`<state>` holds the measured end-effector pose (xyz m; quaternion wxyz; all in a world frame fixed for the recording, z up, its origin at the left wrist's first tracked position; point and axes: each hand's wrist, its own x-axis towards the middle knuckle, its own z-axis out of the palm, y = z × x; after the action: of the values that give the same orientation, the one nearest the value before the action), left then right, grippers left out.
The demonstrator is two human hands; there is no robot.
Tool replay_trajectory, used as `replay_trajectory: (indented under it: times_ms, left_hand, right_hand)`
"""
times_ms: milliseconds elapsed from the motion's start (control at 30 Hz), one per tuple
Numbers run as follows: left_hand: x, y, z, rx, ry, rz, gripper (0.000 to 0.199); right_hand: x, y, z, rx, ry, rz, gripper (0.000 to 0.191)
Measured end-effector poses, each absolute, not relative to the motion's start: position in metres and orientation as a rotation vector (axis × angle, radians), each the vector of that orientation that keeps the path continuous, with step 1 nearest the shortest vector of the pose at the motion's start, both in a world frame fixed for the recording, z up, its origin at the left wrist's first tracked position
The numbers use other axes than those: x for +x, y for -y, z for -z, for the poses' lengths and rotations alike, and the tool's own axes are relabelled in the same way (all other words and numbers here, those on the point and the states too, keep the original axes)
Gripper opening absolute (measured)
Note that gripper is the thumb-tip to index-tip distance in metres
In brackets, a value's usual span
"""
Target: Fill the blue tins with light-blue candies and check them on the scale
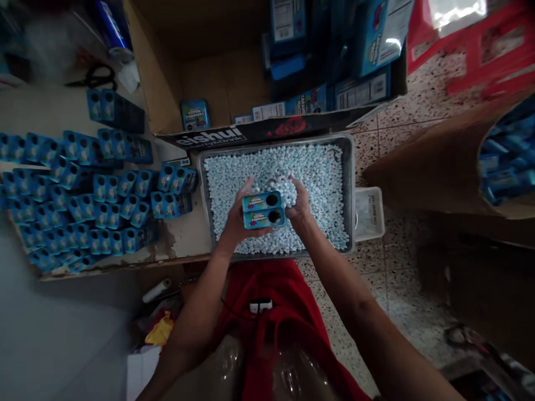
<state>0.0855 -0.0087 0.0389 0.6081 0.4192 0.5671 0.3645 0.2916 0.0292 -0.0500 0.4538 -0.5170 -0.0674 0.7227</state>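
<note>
Two small blue candy boxes [262, 210], side by side, are gripped by my left hand [237, 217] at their left end. Each has a dark round hole at its right end. Close to those holes, my right hand [300, 203] cups a heap of pale blue and white candies [288, 190]. Both hands are over a metal tray [351, 189] filled with the same loose candies [324, 184]. How full the held boxes are cannot be made out.
Many similar boxes [79, 206] stand in rows on the table at left, with scissors [98, 76] behind. A cardboard carton [161, 72] of boxes is beyond the tray. At right are a plastic container [370, 214] and another carton [434, 150] with blue packs.
</note>
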Motion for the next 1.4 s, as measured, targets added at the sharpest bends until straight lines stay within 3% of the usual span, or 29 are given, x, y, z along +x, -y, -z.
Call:
replay_trajectory:
  times_ms: [167,500,733,933,1400]
  left_hand:
    - [0.042,0.004,-0.041,1.464,-1.517,-0.778,0.077]
    - [0.059,-0.002,-0.034,1.630,-1.632,-0.623,0.075]
    - [0.064,-0.005,-0.038,1.580,-1.558,-0.651,0.077]
    - [0.066,-0.004,-0.034,1.500,-1.498,-0.659,0.079]
    - [0.065,-0.007,-0.013,1.805,-1.476,-0.684,0.080]
  right_hand:
    - [0.291,-0.037,0.024,-1.171,0.095,-1.731,0.051]
    - [0.272,-0.035,-0.046,-1.133,0.526,-1.589,0.052]
    - [0.271,-0.038,-0.058,-1.121,0.696,-1.492,0.051]
    - [0.271,-0.043,-0.069,-1.138,0.811,-1.449,0.061]
    - [0.272,-0.048,-0.077,-0.861,0.617,-1.455,0.044]
